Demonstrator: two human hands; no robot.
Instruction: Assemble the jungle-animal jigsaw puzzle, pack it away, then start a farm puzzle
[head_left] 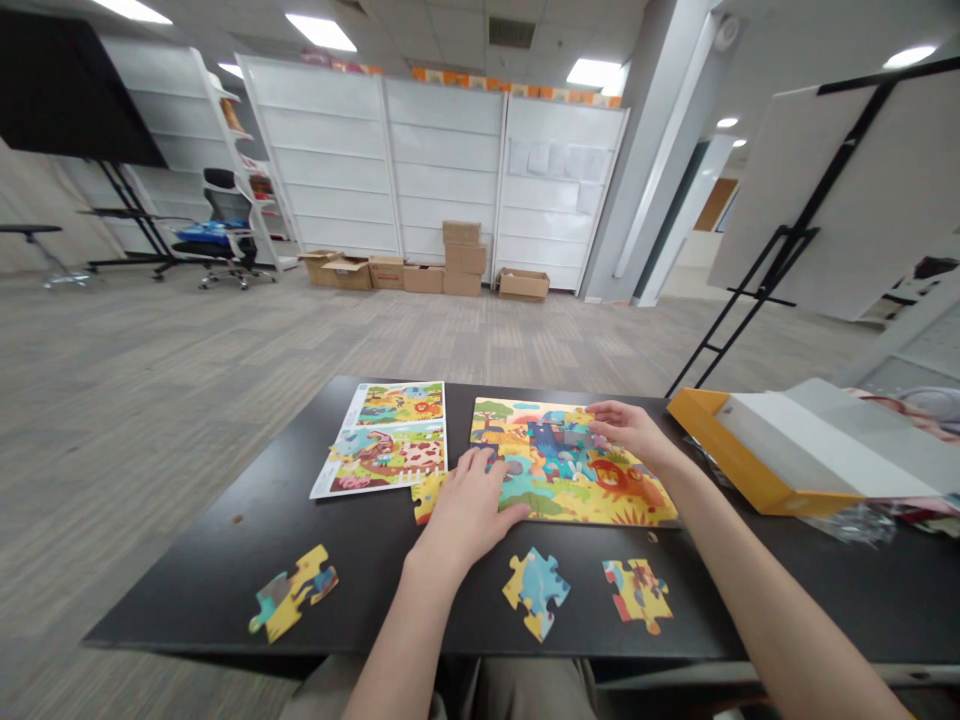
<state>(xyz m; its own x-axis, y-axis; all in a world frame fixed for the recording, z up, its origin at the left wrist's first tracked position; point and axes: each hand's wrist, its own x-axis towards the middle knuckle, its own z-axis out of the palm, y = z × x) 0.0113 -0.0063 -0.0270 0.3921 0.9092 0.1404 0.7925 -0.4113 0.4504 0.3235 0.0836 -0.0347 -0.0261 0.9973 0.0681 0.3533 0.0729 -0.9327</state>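
A colourful animal jigsaw puzzle (559,505) lies largely assembled on the black table. My left hand (469,500) rests over its left edge, fingers stretched and thumb apart. Just beside that hand, a yellow puzzle piece (426,494) is partly covered. At the puzzle's upper right, my right hand (636,434) has thumb and fingertips around a small yellow puzzle piece (579,416); the exact grip is partly hidden. Nearer my lap lie loose pieces: a yellow-and-grey joined pair (295,592), a blue piece (541,592) and a yellow-and-red piece (639,592).
A printed picture sheet (337,482) lies left of the puzzle. On the right stands an open yellow-and-white box (765,455) with crumpled clear plastic (855,522) beside it. Beyond the black table (202,560) are cardboard boxes (463,260), an office chair (223,235) and a whiteboard stand (780,250).
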